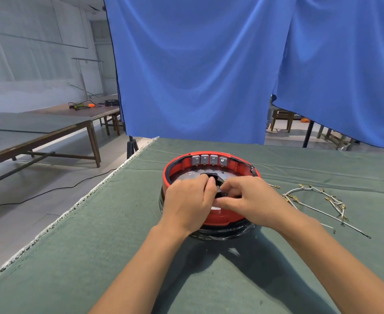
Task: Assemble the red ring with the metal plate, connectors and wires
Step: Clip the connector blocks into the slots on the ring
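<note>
Hands are both down inside the red ring (211, 217), which sits on a black round base (222, 234) near the middle of the green cloth table (96, 245). Left hand (186, 205) has its fingers curled in, thumb up against a small black part (220, 191) at the center. Right hand (245, 199) is curled too, fingers wrapped around that same black part from the other side, so it looks like both are pinching it, though exactly how much each one grips is hard to see.

Inside the ring there's 1 metal plate (186, 175), grayish with little holes, mostly hidden by the hands. On the far inner wall I count 4 gray connectors (209, 160) in a row, side by side, each with small prongs hanging down.

Off to the right on the cloth is 1 loose bundle of white wires (315, 198) with brass terminals on the ends; too tangled to count the strands. It lies apart from the ring, just beside the right forearm.

Behind the table hangs a blue curtain (198, 64), and 1 long wooden table (39, 132) stands off to the left.
</note>
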A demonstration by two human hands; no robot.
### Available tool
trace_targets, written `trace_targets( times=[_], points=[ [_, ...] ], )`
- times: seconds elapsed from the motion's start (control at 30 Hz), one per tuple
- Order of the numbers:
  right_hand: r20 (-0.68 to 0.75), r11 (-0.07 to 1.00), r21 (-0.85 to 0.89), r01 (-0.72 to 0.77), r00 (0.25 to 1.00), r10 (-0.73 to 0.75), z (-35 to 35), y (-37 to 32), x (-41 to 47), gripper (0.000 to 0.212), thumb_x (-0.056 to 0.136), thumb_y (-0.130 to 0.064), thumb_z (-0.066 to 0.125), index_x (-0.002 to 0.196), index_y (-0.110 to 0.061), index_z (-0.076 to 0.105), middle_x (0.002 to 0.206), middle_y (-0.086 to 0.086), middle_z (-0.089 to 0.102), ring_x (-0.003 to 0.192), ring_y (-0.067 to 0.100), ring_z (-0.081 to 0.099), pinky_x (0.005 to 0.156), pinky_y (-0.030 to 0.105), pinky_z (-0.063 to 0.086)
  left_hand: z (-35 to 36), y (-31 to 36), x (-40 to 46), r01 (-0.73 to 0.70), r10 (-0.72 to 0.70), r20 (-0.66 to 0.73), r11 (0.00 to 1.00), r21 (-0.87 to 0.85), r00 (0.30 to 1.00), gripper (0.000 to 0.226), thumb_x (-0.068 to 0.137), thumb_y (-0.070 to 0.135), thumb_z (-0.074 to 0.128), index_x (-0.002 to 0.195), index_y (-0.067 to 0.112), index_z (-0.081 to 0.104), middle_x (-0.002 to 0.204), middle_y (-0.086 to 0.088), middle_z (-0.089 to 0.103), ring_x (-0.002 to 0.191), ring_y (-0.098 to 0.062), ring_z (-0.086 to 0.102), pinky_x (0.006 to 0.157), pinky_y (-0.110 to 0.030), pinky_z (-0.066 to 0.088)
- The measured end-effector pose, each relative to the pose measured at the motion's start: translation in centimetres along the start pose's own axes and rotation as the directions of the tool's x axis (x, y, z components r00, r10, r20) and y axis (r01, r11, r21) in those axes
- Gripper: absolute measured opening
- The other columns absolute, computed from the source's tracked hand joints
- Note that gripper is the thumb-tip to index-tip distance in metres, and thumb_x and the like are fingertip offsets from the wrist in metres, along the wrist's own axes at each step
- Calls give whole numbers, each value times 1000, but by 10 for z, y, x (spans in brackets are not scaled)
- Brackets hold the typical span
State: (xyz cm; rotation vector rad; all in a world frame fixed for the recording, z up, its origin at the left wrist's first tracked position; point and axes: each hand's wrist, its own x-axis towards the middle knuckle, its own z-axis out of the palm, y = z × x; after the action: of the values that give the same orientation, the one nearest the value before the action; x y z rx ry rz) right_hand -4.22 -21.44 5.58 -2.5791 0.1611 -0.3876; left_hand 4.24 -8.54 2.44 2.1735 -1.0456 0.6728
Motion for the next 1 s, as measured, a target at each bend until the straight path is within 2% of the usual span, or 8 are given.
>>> trace_targets(
  times=[0.07,0.13,0.27,0.37,0.47,0.67,0.83,1.0],
  points=[
    [56,998,62,-32,998,28,-7,3,-2,18,77,-35,75,88,-23,69,72,-15,70,69,-2,62,69,16,46,-1,-2,2,8,-7,45,1000,-4,999,37,90,37,25,56,23,24,48,4,31,55,-21,36,56,-36,13],
    [76,992,116,-39,997,31,-13,3,-4,6,79,-25,73,84,-24,71,80,-10,73,75,-2,65,71,12,47,-2,-5,4,10,-7,77,999,-38,997,37,89,37,25,54,23,24,47,4,32,51,-17,34,53,-35,16],
    [84,974,227,-28,996,9,-22,4,-5,21,86,-15,64,71,-27,73,75,-7,74,69,-2,63,69,14,47,-5,-9,5,32,-18,122,993,-115,992,40,88,37,27,51,22,28,46,4,36,48,-11,37,49,-31,23],
    [70,941,338,-23,998,-1,-21,5,-5,22,89,-27,64,70,-21,74,68,-6,70,64,2,59,66,18,47,-6,-8,5,40,-23,131,992,-123,991,39,87,37,27,51,21,30,47,4,37,48,-12,38,50,-31,24],
    [33,909,416,2,999,-18,-16,6,-3,16,86,-18,68,72,-20,74,67,-8,71,64,0,61,68,16,49,-5,-8,5,37,-21,127,991,-126,992,40,90,37,28,52,22,29,48,4,38,50,-13,38,52,-33,23],
    [42,903,427,46,997,-70,-15,6,-3,14,81,-10,73,72,-21,75,71,-8,73,68,0,64,70,14,50,-6,-1,1,-11,26,95,989,-150,995,44,93,48,27,58,25,41,49,6,42,57,-13,44,55,-31,29],
    [73,905,426,-11,997,-23,-14,7,-2,15,81,-4,71,74,-17,69,73,-1,73,68,5,63,74,20,48,-4,-2,1,-49,51,154,999,-15,987,42,92,38,29,53,22,31,48,3,35,56,-20,44,55,-34,19],
    [29,937,347,-48,999,40,-14,4,-2,15,89,-6,62,79,-15,68,81,5,74,74,12,64,80,30,49,-2,0,2,-122,103,169,987,104,980,32,95,33,24,70,23,41,58,3,40,65,-26,50,58,-33,20]
  ],
)
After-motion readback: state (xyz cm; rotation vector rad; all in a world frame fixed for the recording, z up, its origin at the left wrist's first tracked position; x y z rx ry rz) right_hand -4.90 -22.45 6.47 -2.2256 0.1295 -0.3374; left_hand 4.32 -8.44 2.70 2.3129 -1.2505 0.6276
